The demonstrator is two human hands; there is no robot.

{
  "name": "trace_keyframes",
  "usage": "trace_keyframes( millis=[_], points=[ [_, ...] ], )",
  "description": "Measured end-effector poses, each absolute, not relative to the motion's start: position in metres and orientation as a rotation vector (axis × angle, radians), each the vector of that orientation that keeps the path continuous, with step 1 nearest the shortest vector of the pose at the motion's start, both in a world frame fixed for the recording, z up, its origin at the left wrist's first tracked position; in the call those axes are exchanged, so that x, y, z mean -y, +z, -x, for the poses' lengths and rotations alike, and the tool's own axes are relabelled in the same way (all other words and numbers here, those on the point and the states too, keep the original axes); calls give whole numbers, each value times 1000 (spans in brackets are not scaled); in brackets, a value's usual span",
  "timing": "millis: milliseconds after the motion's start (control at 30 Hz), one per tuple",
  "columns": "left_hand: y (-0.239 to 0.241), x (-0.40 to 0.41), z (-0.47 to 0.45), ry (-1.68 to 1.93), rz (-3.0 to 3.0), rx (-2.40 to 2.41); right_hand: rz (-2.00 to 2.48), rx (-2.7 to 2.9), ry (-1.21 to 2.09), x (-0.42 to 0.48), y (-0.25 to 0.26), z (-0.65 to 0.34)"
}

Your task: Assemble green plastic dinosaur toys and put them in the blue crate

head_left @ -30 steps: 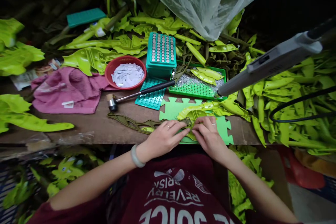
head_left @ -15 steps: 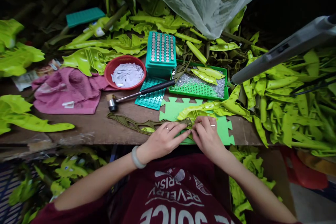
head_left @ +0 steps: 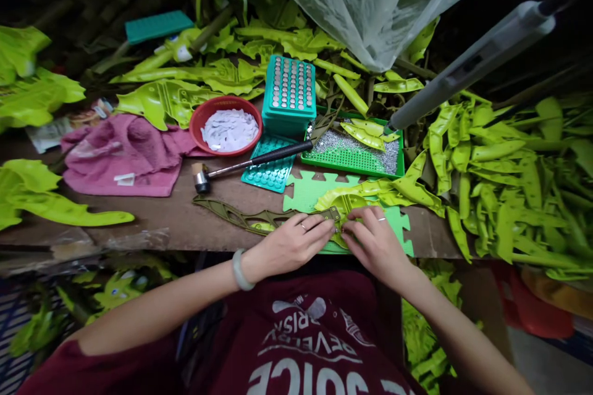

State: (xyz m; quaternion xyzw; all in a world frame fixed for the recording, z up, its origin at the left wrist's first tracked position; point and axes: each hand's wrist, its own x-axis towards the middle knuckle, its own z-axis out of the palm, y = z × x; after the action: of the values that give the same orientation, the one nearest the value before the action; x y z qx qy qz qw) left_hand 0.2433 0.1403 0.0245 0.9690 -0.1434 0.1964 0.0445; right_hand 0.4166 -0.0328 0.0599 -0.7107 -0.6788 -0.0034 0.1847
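Right now we have both hands over the foam mat [head_left: 303, 190], close together above its near half. Our left hand [head_left: 293, 244] grasps the olive strip [head_left: 236, 217] near its right end, the fingers laid across it; the openwork length of the strip runs out past the mat's left edge onto the brown workbench [head_left: 176, 225]. Our right hand [head_left: 377, 245] has thumb and fingertips drawn in just beside that end; whether they pinch anything small, we cannot tell. The lime shell [head_left: 351, 202] lies on the mat, between our hands and just beyond them, partly covered by our fingers. Behind it a lime limb [head_left: 407, 190] reaches past the mat's right edge; we cannot tell whether the two are joined.

To the mat's left we have a hammer [head_left: 259, 159], its handle across a teal sheet [head_left: 273, 179], and farther left a pink cloth [head_left: 125, 154]. Just beyond the mat sits a green tray [head_left: 356, 168] with silvery bits [head_left: 331, 141], and a grey tool [head_left: 467, 74] slants down with its tip over it. Beyond the mat and to its left stand a teal box [head_left: 278, 120], topped with rows of metal discs [head_left: 290, 83], and a red bowl [head_left: 197, 136] of white pieces [head_left: 230, 131]. Lime parts [head_left: 504, 179] lie heaped to the mat's right.
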Motion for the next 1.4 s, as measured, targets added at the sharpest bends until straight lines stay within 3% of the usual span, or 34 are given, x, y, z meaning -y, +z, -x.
trace_keyframes(
  millis=[367, 567, 867, 1100, 1400],
  points=[
    [21, -135, -236, 643, -2885, 352, 1960, 1853, -229, 27, 50, -396],
    [29, -136, -241, 564, -2926, 385, 1973, 1935, 9, 27, 63, -404],
    [32, -132, -249, 597, -2990, 620, 2025, 2001, 88, 60, 72, -437],
    [26, -120, -254, 627, -2985, 446, 1776, 1581, 404, 51, 72, -422],
    [23, -111, -248, 691, -2941, 326, 1876, 1461, 175, 57, 56, -398]
  ],
)
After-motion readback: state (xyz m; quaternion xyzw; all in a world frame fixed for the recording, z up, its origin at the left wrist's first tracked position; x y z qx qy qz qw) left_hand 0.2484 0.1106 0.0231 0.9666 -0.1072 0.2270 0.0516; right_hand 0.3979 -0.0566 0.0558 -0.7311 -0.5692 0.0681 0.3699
